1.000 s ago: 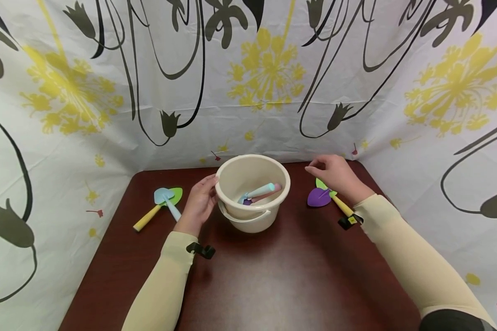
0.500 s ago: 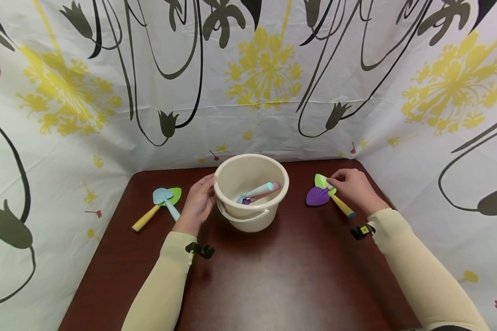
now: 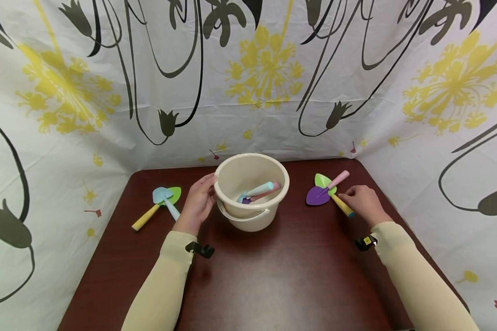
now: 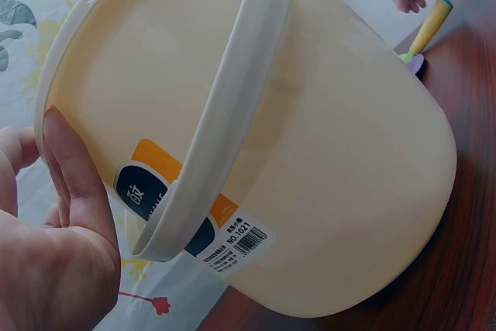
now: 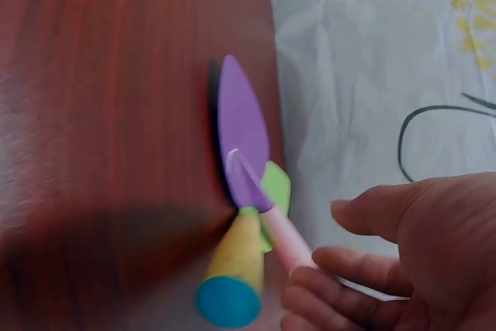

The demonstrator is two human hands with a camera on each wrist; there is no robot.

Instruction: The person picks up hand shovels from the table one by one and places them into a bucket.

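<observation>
My left hand (image 3: 199, 202) grips the rim of a cream bucket (image 3: 252, 224) at its left side, thumb and fingers on either side of the edge. Inside the bucket lie a light-blue-handled toy tool (image 3: 260, 189) and a pink-handled one (image 3: 269, 195). To the right, a purple toy trowel (image 3: 317, 196) with a pink handle lies crossed over a green toy trowel (image 3: 342, 206) with a yellow handle. My right hand (image 3: 364, 204) is beside that yellow handle; in the right wrist view its thumb stands apart from loosely bent fingers, which hold nothing.
Left of the bucket, a light-blue toy trowel (image 3: 162, 195) crosses a second green trowel with a yellow handle (image 3: 146, 218). A patterned cloth (image 3: 248, 128) hangs around the dark red table (image 3: 281, 276). The bucket's white carrying handle (image 4: 225, 114) hangs down its side.
My right hand moved from above the crossed trowels at the right, rightward and toward me, down beside the yellow handle, uncovering the pink handle. My left hand and the bucket stayed put.
</observation>
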